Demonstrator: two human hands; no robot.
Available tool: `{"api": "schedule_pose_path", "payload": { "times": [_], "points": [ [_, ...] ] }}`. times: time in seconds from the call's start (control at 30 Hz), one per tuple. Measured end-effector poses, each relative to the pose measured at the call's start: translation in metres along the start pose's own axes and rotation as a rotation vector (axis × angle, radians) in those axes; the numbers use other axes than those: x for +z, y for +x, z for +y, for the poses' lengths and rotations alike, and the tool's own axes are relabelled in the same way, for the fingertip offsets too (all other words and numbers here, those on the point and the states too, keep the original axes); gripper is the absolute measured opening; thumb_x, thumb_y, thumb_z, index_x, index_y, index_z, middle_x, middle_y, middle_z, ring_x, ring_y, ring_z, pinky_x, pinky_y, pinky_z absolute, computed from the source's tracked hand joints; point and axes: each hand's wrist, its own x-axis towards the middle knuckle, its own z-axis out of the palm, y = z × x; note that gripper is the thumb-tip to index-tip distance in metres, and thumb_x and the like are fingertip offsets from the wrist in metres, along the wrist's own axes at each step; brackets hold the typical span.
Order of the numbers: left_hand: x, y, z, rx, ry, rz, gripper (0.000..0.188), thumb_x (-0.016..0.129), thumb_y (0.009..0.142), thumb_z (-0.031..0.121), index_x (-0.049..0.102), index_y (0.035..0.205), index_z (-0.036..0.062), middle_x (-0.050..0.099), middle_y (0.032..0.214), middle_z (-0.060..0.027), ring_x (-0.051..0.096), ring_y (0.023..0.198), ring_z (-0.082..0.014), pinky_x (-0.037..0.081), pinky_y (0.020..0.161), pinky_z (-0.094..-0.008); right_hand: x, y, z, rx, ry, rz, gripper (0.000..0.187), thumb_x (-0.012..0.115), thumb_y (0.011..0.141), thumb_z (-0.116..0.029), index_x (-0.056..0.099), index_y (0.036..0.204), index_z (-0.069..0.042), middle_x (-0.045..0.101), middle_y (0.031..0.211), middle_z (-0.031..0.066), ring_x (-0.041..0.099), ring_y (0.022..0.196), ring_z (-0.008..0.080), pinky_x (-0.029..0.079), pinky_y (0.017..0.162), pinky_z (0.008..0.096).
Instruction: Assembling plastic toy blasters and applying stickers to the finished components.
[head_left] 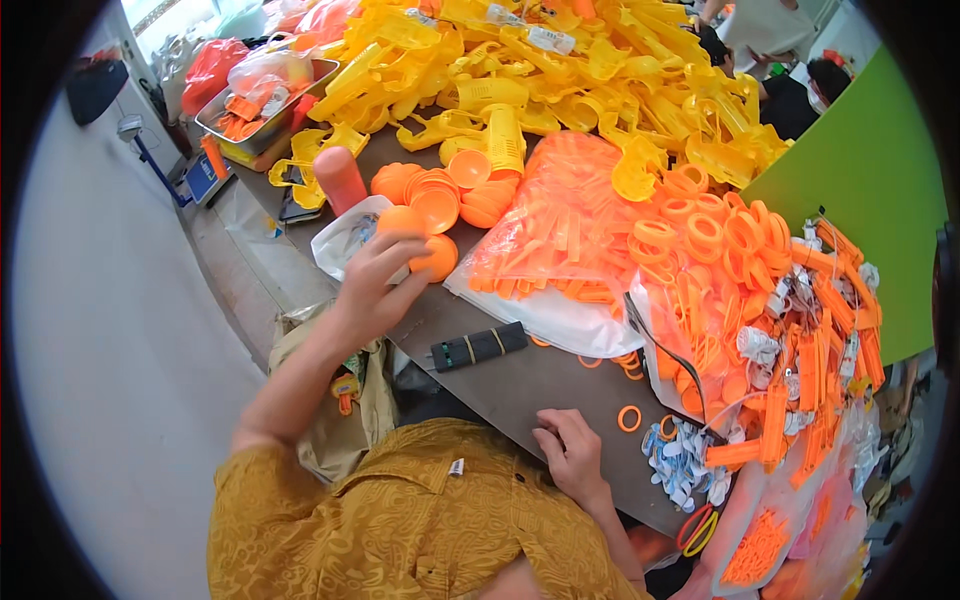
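Observation:
My left hand (375, 285) reaches over the left side of the table. Its thumb and fingers curve around an orange dome-shaped cup (437, 260), and a second orange dome (400, 219) lies just beyond the fingertips. More orange cups (434, 203) are heaped behind, some nested. Beside the left hand is a white tray (335, 240) with small clear and bluish pieces inside. At the near table edge rests my right hand (572, 455), holding nothing, its fingers loosely bent and apart. A dark block wrapped with bands (480, 346) lies between the two hands.
Yellow plastic shells (560, 70) pile up across the back. A clear bag of orange strips (560, 220) fills the middle, with orange rings (700, 230) and wired orange parts (810, 350) to its right. A pink cylinder (340, 178) stands left. Yellow-handled scissors (698, 530) sit near the edge.

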Motion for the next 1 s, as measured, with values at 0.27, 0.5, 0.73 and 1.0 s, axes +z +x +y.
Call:
{"api": "schedule_pose_path", "payload": {
  "times": [0.27, 0.5, 0.73, 1.0],
  "points": [
    [0.04, 0.16, -0.097, -0.516, 0.257, -0.414, 0.032, 0.056, 0.078, 0.03, 0.061, 0.092, 0.0015, 0.059, 0.096, -0.0187, 0.057, 0.089, -0.0322, 0.045, 0.074, -0.0377, -0.003, -0.001, 0.005, 0.062, 0.096, 0.066, 0.014, 0.059, 0.073, 0.004, 0.058, 0.086, 0.002, 0.055, 0.076, 0.0087, 0.054, 0.059, 0.0136, 0.042, 0.051, 0.0238],
    [0.091, 0.182, -0.079, -0.495, 0.447, -0.61, 0.064, 0.06, 0.07, 0.054, 0.06, 0.089, -0.0067, 0.06, 0.092, -0.021, 0.058, 0.086, -0.029, 0.046, 0.069, -0.0359, -0.001, -0.005, 0.013, 0.092, 0.201, 0.094, 0.014, 0.058, 0.074, 0.006, 0.059, 0.087, 0.002, 0.055, 0.076, 0.0075, 0.051, 0.052, 0.0095, 0.039, 0.046, 0.021],
    [0.081, 0.203, -0.085, -0.726, -0.804, -0.203, 0.032, 0.065, 0.074, 0.015, 0.055, 0.099, -0.0027, 0.062, 0.086, -0.0109, 0.059, 0.072, -0.0117, 0.047, 0.063, -0.0236, -0.002, -0.004, 0.017, 0.076, 0.2, 0.088, 0.015, 0.058, 0.073, 0.007, 0.059, 0.086, 0.002, 0.056, 0.075, 0.0082, 0.052, 0.052, 0.0099, 0.039, 0.046, 0.0217],
    [0.073, 0.21, -0.108, -0.499, -0.067, -0.38, 0.022, 0.06, 0.076, 0.016, 0.059, 0.092, 0.0016, 0.063, 0.086, -0.0094, 0.061, 0.073, -0.0168, 0.047, 0.064, -0.0272, -0.002, -0.002, 0.017, 0.063, 0.18, 0.076, 0.016, 0.058, 0.072, 0.008, 0.059, 0.086, 0.002, 0.056, 0.075, 0.0082, 0.052, 0.052, 0.01, 0.04, 0.046, 0.0221]
  ]
}}
